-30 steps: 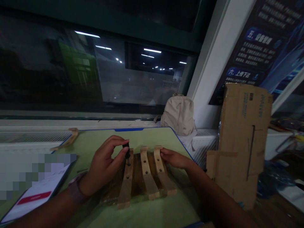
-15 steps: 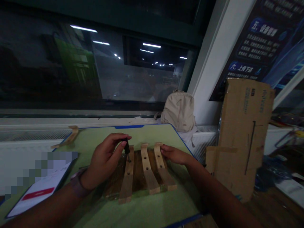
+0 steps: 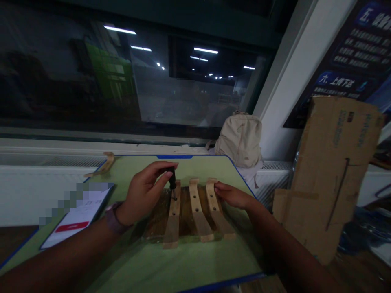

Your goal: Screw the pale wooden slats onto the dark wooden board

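My left hand [image 3: 146, 191] grips the black handle of a screwdriver [image 3: 172, 181], held nearly upright. Its tip meets the upper hole of the leftmost curved wooden piece [image 3: 171, 232]. Two more such pieces, a middle one [image 3: 201, 226] and a right one [image 3: 223, 226], lie beside it, each with two dark holes. All three rest across a brown, glossy board [image 3: 185, 221]. At the upper end of the right piece, the fingers of my right hand [image 3: 232, 195] close around its edge; part of that grip is hidden.
A green table top [image 3: 137, 260] with a blue edge carries everything. Another curved wooden piece [image 3: 106, 165] lies at its far left corner, near a paper sheet [image 3: 76, 221]. Beyond stand a beige backpack [image 3: 240, 140] and, at right, a large cardboard sheet [image 3: 332, 175].
The camera view has shifted, so everything sits a little further right and higher. Both hands keep their places on the screwdriver and the right wooden piece.
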A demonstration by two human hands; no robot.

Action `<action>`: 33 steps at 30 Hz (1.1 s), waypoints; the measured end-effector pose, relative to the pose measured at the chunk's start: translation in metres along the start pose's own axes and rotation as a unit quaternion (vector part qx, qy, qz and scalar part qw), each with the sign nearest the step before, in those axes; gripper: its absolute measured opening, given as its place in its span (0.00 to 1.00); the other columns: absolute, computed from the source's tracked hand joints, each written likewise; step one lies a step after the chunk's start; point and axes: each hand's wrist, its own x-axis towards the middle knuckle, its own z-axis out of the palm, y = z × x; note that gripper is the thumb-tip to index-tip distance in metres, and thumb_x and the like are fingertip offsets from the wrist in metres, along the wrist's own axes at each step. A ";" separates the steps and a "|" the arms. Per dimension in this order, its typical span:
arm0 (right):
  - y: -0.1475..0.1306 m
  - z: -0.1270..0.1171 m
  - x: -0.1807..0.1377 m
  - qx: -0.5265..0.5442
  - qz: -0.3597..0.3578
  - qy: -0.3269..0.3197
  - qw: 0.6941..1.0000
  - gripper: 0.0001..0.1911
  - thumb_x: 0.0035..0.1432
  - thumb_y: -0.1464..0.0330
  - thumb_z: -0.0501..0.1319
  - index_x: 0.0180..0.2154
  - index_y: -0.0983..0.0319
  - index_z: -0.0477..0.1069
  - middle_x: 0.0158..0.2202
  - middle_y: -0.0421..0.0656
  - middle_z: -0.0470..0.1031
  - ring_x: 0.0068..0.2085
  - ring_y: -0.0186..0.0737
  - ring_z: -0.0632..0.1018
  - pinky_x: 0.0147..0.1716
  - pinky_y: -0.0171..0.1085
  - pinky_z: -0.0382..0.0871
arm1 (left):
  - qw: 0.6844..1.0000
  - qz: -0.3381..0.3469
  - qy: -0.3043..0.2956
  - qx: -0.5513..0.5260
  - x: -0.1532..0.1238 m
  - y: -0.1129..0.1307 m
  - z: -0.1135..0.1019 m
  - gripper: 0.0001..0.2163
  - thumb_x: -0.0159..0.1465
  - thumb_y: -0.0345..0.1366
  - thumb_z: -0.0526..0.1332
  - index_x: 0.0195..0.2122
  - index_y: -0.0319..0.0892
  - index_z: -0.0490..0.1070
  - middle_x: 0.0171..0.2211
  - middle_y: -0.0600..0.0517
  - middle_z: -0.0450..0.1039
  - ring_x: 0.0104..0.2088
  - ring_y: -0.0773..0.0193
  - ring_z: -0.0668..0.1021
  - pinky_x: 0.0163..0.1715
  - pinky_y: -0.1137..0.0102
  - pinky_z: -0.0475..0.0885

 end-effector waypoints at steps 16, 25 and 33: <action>0.002 0.000 0.000 0.017 0.003 -0.007 1.000 0.25 0.62 0.51 0.53 0.50 0.62 0.69 0.42 0.45 0.73 0.43 0.42 0.73 0.44 0.42 0.69 | 1.000 -0.009 -0.016 0.004 -0.002 -0.003 0.004 0.10 0.66 0.33 0.59 0.48 0.47 0.71 0.43 0.49 0.75 0.44 0.62 0.77 0.46 0.65 0.72; -0.003 -0.001 0.000 -0.016 -0.012 -0.008 1.000 0.23 0.64 0.54 0.52 0.53 0.61 0.69 0.47 0.47 0.75 0.47 0.45 0.74 0.50 0.47 0.68 | 0.995 0.091 -0.016 0.036 0.000 -0.001 0.003 0.11 0.61 0.32 0.64 0.45 0.47 0.73 0.38 0.49 0.72 0.41 0.61 0.75 0.41 0.65 0.71; -0.002 0.000 0.000 -0.021 -0.003 0.007 1.000 0.25 0.64 0.53 0.53 0.54 0.62 0.68 0.48 0.47 0.74 0.45 0.44 0.74 0.46 0.45 0.69 | 0.999 0.009 -0.041 0.013 -0.003 -0.004 0.004 0.11 0.67 0.35 0.58 0.50 0.47 0.70 0.44 0.48 0.74 0.44 0.60 0.77 0.45 0.64 0.72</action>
